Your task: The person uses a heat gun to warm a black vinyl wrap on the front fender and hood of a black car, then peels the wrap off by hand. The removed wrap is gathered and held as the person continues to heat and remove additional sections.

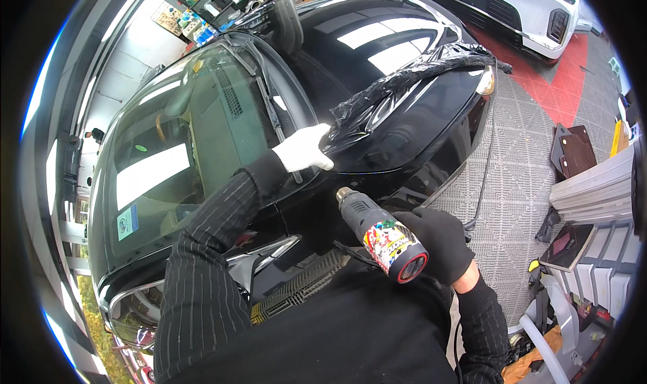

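My left hand (pixel 304 148), in a white glove, reaches over the black car's front fender close to the windshield base. Its fingers close at the end of a loose black plastic film (pixel 397 81), which runs bunched and wrinkled along the hood edge toward the headlight (pixel 486 81). The fingertips are partly hidden by the film. A heat gun (pixel 383 236) with a grey body and bright stickers is in my right hand (pixel 438 242), which wears a black glove. The gun's metal nozzle points at the fender (pixel 391 151), apart from the surface.
A black cord (pixel 486 182) trails over the grey tiled floor (pixel 519 162). Beyond the hood stands a white vehicle (pixel 512 10). Detached panels (pixel 600 188) and parts lie at the right. Shelves with bottles (pixel 202 7) line the back. The windshield (pixel 182 135) is at my left.
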### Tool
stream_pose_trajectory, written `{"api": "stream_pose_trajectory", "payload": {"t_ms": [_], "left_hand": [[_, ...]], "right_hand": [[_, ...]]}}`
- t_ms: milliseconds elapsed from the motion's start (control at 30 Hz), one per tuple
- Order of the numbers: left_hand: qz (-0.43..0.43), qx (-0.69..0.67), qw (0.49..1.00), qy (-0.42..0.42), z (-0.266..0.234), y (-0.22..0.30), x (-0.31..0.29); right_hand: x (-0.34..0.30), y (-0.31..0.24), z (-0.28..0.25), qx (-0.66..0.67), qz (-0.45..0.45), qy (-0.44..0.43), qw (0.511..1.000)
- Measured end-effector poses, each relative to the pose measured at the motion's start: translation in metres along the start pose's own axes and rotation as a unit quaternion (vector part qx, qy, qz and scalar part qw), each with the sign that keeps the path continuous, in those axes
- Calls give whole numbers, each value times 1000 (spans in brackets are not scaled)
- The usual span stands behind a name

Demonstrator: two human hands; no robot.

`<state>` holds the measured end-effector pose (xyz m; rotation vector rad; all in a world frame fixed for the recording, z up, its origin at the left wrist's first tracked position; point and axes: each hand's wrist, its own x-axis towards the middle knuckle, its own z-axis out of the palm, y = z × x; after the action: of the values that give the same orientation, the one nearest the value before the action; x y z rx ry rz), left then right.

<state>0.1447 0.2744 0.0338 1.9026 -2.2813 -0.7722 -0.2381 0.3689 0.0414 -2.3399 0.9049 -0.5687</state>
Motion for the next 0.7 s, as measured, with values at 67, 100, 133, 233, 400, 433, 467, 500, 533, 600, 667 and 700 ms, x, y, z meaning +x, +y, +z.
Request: {"api": "stream_pose_trajectory", "payload": {"t_ms": [67,100,133,233,400,433,467,500,533,600,667,700], "left_hand": [[-9,42,999,-13,4,-3,4],[9,68,998,-1,5,-5,5],[27,93,995,10,5,-6,6],[61,71,996,10,6,-7,4],[74,25,996,32,5,3,-10],[91,-7,995,51,4,5,-12],[75,-22,996,46,4,7,-14],[55,-37,997,40,3,10,-16],[35,-57,997,33,2,11,-16],[17,-72,997,27,1,14,-17],[9,-82,996,28,0,16,-17],[13,-83,996,32,1,17,-17]], "right_hand": [[-3,-2,1,-10,6,-5,1000],[-4,-3,2,-15,11,-6,1000],[-5,-5,3,-19,16,-7,1000],[-11,-10,8,15,44,-7,999],[-27,-24,19,44,96,3,994],[-27,-26,21,58,100,21,993],[-27,-26,23,70,102,39,992],[-26,-25,24,71,103,40,991],[-24,-24,25,71,104,40,991],[-21,-23,25,74,105,35,991],[-15,-23,28,79,100,26,992],[-12,-24,29,85,105,22,991]]}}
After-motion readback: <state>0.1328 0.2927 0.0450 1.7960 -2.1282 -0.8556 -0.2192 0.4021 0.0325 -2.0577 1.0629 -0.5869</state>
